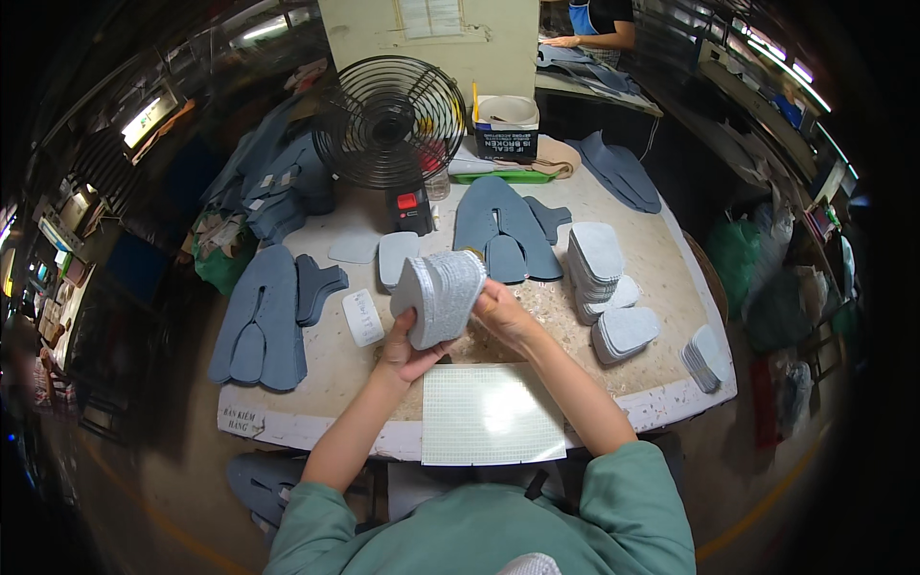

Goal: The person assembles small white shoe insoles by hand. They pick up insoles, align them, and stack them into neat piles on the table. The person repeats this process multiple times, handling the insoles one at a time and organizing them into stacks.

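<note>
A thick stack of light grey shoe-tongue-shaped fabric pieces (441,299) is held up over the near middle of the table, its layered edges facing up. My left hand (414,353) grips it from below and the left, thumb on the front piece. On its right side, my right hand (500,312) has its fingers closed at the upper edge. Just beyond lies a small pile of pale pieces (399,257). Below my hands a pale green gridded board (494,412) lies at the table's front edge. A white card with handwriting (363,317) lies to the left.
Stacked blue-grey shoe uppers (257,321) lie left, more uppers (503,225) behind. Piles of light grey pieces (596,259) stand right. A black fan (391,125) and a tub (506,125) stand at the back of the table (676,383). Another person (599,34) works beyond.
</note>
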Demonstrator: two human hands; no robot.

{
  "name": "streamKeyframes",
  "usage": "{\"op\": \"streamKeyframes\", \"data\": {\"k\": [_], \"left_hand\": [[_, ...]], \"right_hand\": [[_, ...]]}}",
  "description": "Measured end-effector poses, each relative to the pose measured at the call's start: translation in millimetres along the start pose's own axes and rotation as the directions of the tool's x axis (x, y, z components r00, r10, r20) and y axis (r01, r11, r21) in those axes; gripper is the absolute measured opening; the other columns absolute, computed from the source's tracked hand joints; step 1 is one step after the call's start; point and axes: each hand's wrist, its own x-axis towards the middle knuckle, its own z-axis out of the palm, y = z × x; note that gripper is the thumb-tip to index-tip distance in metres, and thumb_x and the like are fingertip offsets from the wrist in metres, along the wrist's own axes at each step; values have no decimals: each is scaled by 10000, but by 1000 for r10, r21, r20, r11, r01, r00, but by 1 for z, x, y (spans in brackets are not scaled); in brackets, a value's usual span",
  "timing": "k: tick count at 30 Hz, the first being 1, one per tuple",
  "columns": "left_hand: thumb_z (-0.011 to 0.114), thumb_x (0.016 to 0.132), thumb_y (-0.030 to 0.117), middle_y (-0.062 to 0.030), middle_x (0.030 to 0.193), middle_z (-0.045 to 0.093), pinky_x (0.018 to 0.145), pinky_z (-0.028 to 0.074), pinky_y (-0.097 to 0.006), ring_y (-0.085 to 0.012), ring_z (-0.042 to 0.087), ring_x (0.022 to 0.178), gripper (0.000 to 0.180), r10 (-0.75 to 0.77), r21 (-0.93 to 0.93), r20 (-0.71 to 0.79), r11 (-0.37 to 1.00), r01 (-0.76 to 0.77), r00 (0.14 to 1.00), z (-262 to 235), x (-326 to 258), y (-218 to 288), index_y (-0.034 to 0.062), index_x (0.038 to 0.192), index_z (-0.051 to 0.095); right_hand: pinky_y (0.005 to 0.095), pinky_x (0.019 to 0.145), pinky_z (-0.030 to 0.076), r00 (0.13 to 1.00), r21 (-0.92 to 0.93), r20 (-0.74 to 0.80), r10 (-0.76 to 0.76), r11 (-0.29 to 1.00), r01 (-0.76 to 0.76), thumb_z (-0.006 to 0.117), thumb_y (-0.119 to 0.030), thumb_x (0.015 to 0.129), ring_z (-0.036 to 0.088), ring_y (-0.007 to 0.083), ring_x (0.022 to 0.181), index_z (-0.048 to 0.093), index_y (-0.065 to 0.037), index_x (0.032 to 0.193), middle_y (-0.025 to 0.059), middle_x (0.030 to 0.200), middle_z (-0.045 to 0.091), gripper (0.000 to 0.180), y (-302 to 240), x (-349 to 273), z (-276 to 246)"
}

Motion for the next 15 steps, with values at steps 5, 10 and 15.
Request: {"op": "streamKeyframes", "data": {"k": [5, 10, 15], "left_hand": [[791, 761, 249, -118, 1239, 572, 963, 530, -418, -242, 572, 1171, 642, -66, 274, -165, 955, 110, 984, 5, 3, 18, 66, 1294, 486], [717, 840, 114, -80, 1167, 610, 927, 531, -358, -199, 618, 1073, 498, 13, 655, -124, 752, 72, 992, 2, 11, -3, 33, 1278, 493], [709, 845, 332, -106, 1206, 593, 877, 572, -405, -261, 631, 1065, 553, -17, 36, -347, 999, 31, 938, -20, 13, 40, 57, 1277, 501]], "right_hand": [[395, 1125, 282, 948, -211, 27, -317, 925, 315, 847, -519, 646, 517, 205, 1207, 546, -60, 1310, 52, 1176, 608, 862, -33, -3, 9], [472, 1110, 287, 773, -815, 470, -426, 127, 566, 823, -535, 629, 606, 216, 1050, 643, -131, 1153, 27, 1016, 636, 686, -40, -21, 38], [480, 1102, 323, 877, -438, 461, -136, 824, 358, 710, -543, 789, 603, 220, 1121, 587, -98, 1303, 45, 1123, 663, 691, -41, -27, 27]]}}
